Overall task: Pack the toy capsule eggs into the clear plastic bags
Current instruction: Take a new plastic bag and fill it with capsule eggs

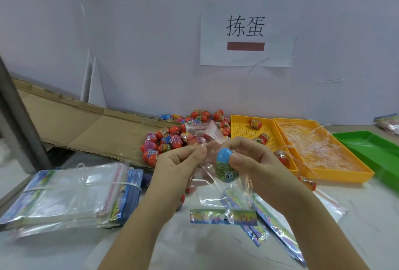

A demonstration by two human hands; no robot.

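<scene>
While the blue-topped egg (pixel 225 167) sits clamped between the thumb and curled fingers of the right hand (pixel 257 161), the left hand (pixel 179 166) pinches the rim of a clear bag (pixel 208 174) touching it, both held above the table (pixel 371 222). Behind them lies a heap of red eggs (pixel 172 138), with bundled bags (pixel 71 192) to the left and a yellow tray (pixel 239 131) to the right.

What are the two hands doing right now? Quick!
Left hand: pinches the edge of the bag.
Right hand: holds the blue egg.
</scene>
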